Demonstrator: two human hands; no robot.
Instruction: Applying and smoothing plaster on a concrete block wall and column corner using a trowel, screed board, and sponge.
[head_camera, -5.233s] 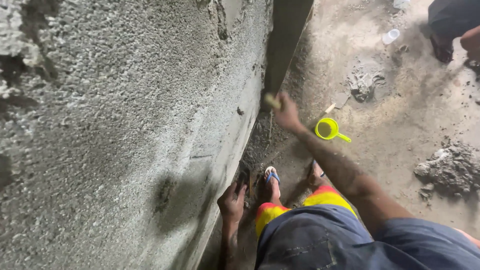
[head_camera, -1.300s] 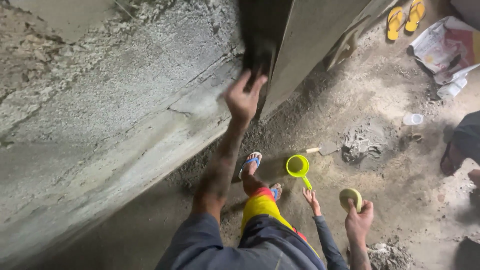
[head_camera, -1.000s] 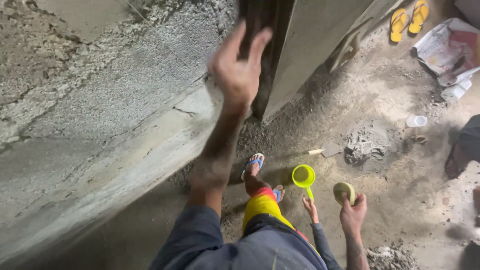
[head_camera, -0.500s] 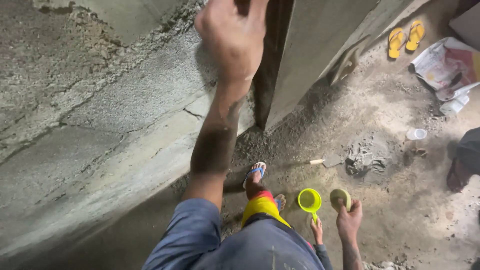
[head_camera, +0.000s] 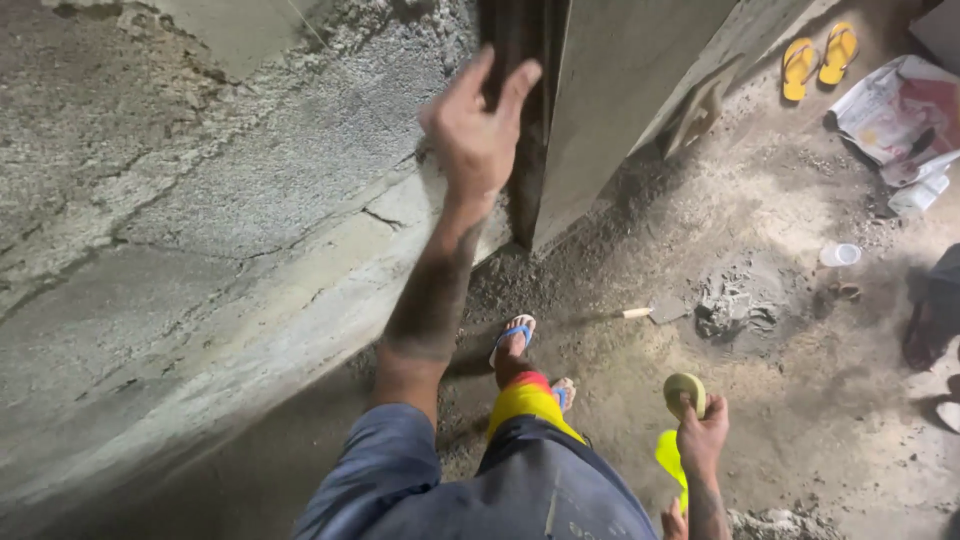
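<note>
The left hand (head_camera: 478, 135) is raised with fingers spread loosely, its fingertips against the dark gap at the edge of the rough grey plastered wall (head_camera: 200, 240), whose surface is coarse and cracked, with a smoother band lower down. The right hand (head_camera: 702, 438) hangs low beside the leg, gripping a small round yellow-green sponge (head_camera: 684, 392) by its edge. Just beneath it on the dusty floor lies a bright yellow plastic scoop (head_camera: 672, 458), partly hidden by that hand.
</note>
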